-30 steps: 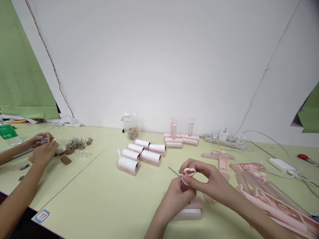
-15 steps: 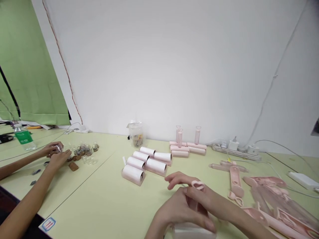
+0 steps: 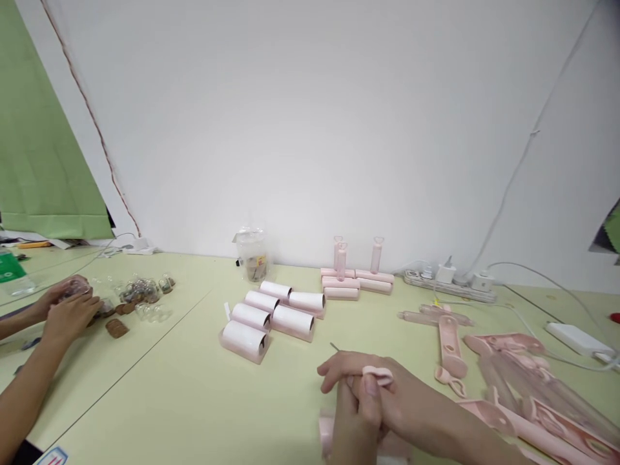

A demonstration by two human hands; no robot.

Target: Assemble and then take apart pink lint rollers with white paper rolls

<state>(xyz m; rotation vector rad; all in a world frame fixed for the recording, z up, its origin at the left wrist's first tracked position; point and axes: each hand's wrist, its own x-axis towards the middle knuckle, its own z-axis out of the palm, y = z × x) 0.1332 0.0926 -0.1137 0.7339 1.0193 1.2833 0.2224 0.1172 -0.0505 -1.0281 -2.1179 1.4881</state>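
My left hand (image 3: 357, 413) and my right hand (image 3: 394, 391) are closed together near the bottom of the view. Between them is a pink handle (image 3: 378, 374); its heart-shaped loop pokes out on top, with my left thumb against it. The rest of the handle is hidden by my fingers. A thin grey rod tip (image 3: 334, 347) shows just beyond my right fingers. Below my hands lies a pink roller piece (image 3: 326, 426), mostly covered. To the right are loose pink curved covers (image 3: 450, 342), a small heart-loop part (image 3: 450, 381) and clear pink tubes (image 3: 557, 394).
Several white paper rolls in pink covers (image 3: 247, 337) stand left of centre. Pink rollers with upright handles (image 3: 341, 265) sit by the wall. A bagged cup (image 3: 255, 265), power strip (image 3: 450, 286) and white adapter (image 3: 578, 339) are behind. A co-worker's hands (image 3: 70, 313) handle glass pieces.
My left hand has turned more upright, its thumb now at the heart loop. My right hand stays over it. The view has swung slightly right, so the table things appear further left.
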